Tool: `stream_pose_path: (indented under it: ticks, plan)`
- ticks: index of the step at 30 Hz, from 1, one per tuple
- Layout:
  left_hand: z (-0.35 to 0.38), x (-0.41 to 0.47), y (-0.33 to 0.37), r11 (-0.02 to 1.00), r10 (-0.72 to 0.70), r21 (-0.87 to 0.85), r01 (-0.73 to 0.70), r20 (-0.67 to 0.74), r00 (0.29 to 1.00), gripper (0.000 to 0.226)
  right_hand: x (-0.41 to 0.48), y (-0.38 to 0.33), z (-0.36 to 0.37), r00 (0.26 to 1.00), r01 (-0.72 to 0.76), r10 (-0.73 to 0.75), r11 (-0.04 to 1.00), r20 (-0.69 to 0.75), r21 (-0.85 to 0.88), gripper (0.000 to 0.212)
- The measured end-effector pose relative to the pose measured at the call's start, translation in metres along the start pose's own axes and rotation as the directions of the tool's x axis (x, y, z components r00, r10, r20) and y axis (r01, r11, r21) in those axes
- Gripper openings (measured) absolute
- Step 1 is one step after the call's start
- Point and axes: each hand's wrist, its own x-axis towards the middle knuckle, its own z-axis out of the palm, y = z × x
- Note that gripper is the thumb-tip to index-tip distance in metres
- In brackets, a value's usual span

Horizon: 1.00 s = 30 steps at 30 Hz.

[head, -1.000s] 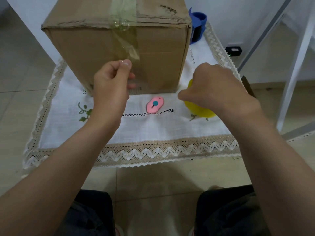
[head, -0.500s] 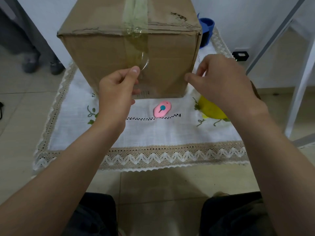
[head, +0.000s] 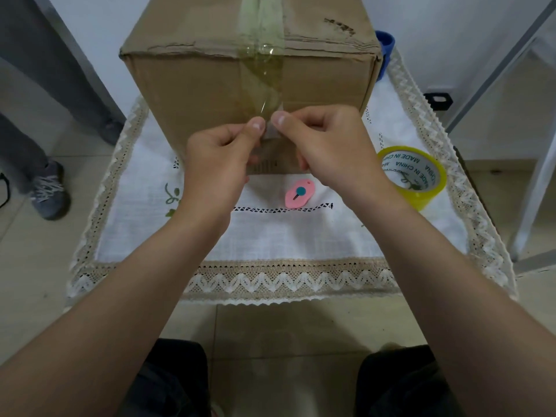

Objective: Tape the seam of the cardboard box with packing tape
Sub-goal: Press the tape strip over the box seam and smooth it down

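Hands: your left hand (head: pixel 219 164) and right hand (head: pixel 334 145) pinch the tape strip (head: pixel 264 82) end against the box (head: pixel 195 94) front; cloth (head: pixel 301 239) near edge lies bare.

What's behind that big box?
Behind the box, at its right rear corner, part of a blue object pokes out; the box covers the rest, so I cannot tell what it is. A white wall stands farther back.

A white lace-edged cloth (head: pixel 301 242) bears the cardboard box (head: pixel 195 94); a yellow tape roll (head: pixel 427 197); a pink cutter (head: pixel 299 194).
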Motion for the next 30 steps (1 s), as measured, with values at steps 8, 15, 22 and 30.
stream_pose_path:
  ticks: [8,15,22,30]
  plan:
    - [-0.004,-0.003,0.002,0.999,0.044,0.022,-0.044,0.005,0.999,0.028,0.001,0.008,0.011,0.997,0.015,-0.005,0.992,-0.081,0.125,0.035]
    - [-0.008,-0.013,0.009,0.998,0.063,0.028,-0.063,0.008,0.998,0.023,-0.01,0.006,0.017,0.986,0.137,-0.111,0.967,-0.127,0.215,0.037]
    - [-0.011,-0.018,0.008,0.99,0.142,0.023,-0.142,0.006,0.99,0.027,-0.013,0.01,0.022,0.965,0.223,-0.172,0.937,-0.197,0.27,0.04]
    - [-0.01,-0.007,-0.004,0.997,0.077,0.019,-0.078,0.035,0.996,0.02,-0.011,0.026,0.029,0.977,0.107,-0.065,0.973,-0.202,0.202,0.038]
